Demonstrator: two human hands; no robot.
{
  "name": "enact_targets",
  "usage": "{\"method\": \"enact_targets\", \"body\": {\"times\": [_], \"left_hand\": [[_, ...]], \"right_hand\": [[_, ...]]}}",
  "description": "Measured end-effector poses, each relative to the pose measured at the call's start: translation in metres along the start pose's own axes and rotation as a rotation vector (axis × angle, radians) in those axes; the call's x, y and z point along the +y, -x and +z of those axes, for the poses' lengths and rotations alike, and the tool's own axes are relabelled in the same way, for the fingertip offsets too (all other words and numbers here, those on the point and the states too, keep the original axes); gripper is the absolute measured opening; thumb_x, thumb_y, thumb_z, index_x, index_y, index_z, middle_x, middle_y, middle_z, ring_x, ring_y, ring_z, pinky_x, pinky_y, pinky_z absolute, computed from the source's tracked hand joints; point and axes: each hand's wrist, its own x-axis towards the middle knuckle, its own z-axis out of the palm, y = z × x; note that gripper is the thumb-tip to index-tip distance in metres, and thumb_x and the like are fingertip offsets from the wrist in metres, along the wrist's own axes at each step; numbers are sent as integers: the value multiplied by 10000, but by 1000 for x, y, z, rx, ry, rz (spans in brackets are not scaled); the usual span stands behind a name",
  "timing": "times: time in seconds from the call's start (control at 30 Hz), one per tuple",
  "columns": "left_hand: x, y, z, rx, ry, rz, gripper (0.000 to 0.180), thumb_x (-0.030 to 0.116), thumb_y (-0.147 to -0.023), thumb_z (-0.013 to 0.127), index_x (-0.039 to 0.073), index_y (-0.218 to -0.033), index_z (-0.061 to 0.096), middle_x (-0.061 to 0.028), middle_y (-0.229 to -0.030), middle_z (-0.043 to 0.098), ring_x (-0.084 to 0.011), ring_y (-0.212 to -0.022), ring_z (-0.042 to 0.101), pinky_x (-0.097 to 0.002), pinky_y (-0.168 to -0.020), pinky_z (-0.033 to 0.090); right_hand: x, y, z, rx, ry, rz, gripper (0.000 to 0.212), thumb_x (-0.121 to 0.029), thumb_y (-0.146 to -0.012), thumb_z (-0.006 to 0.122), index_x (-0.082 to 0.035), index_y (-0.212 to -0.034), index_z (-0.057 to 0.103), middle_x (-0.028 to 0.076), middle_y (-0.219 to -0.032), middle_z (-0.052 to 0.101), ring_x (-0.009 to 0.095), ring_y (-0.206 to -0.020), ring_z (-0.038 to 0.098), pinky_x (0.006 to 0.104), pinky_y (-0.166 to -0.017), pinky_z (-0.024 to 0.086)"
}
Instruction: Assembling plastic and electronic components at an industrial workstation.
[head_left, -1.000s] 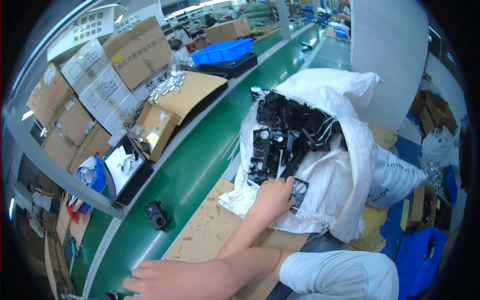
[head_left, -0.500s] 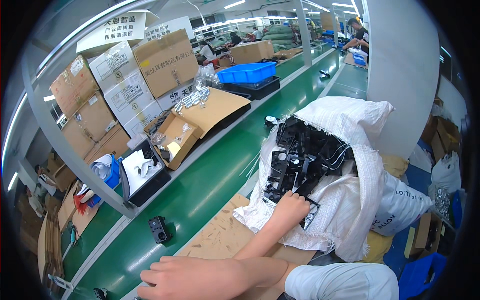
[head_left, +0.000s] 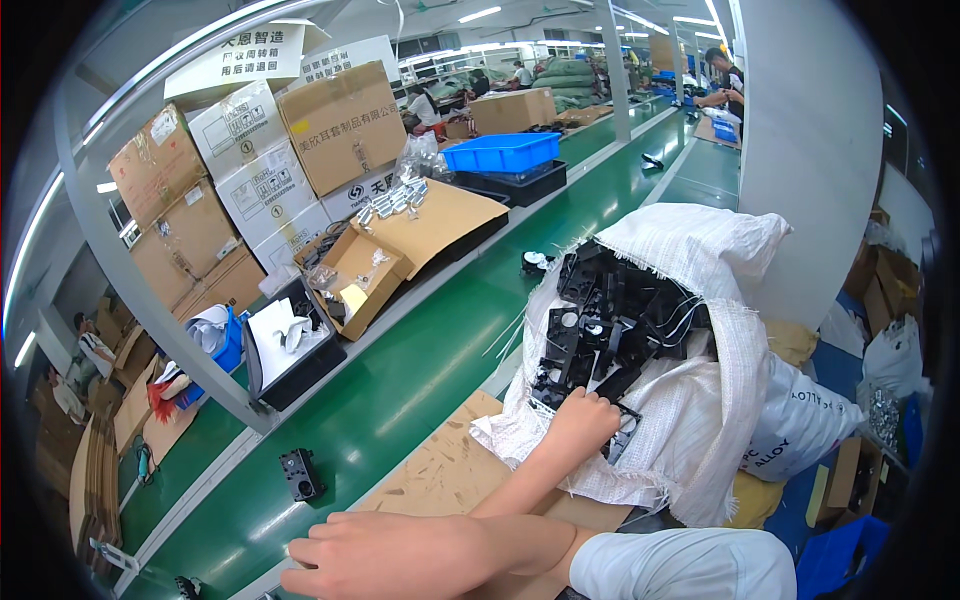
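My arms are crossed. My left hand (head_left: 583, 424) reaches into the mouth of a white woven sack (head_left: 735, 400), its fingers curled down on the near edge of a heap of black plastic parts (head_left: 600, 335). What it grips is hidden under the fingers. My right arm, in a pale sleeve, lies over the left forearm. At the lower left, my right hand (head_left: 350, 555) is bent with its back up; the fingers curl under and their tips are out of sight. Beyond it, a black box-shaped plastic part (head_left: 301, 475) with round openings lies on the green conveyor belt (head_left: 400, 400).
Brown cardboard (head_left: 440, 455) lies beneath my arms. Across the belt stand a black bin (head_left: 310, 365), an open carton (head_left: 365, 295), a blue tray (head_left: 505, 153) and stacked boxes (head_left: 345, 130). A wide pillar (head_left: 810, 160) rises behind the sack. People are at work farther off.
The black parts on the belt have moved a little toward the lower left. My view has shifted slightly. Both hands stay in nearly the same places.
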Motion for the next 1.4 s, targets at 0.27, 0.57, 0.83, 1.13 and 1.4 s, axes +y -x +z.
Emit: {"method": "enact_targets", "body": {"times": [0.27,0.57,0.83,1.13,1.4], "left_hand": [[-22,16,-22,-76,36,56,134,132,-781,684,55,-853,602,-94,-842,635,-267,-796,642,-360,-745,466],[-45,25,-96,332,52,-74,136,76,-744,678,71,-858,603,-69,-830,603,-247,-884,590,-393,-860,405],[-94,80,-167,824,-204,-516,119,19,-819,653,60,-926,622,-113,-899,607,-313,-942,561,-423,-880,358],[-126,146,-185,1008,-340,-787,77,103,-873,615,57,-935,611,-86,-902,622,-299,-937,548,-402,-891,349],[-113,140,-200,917,-498,-646,116,56,-848,649,69,-956,607,-73,-904,614,-292,-949,556,-409,-868,351]], "right_hand": [[-10,-10,3,-60,-23,-4,208,-240,-886,587,-36,-919,606,155,-842,627,339,-800,645,429,-706,524],[-16,-7,-5,-19,-35,-42,181,-221,-887,593,-46,-930,614,145,-883,627,315,-840,638,405,-741,515],[-5,-8,-6,463,-12,-115,198,-123,-794,652,0,-940,600,164,-967,558,328,-898,561,430,-853,436],[41,3,-48,1025,501,354,310,-145,-806,669,6,-1075,641,183,-1138,579,346,-1036,561,406,-956,443],[94,21,-56,867,-157,471,389,-276,-1012,450,63,-1111,612,156,-1108,616,280,-1062,572,396,-980,413]]}}
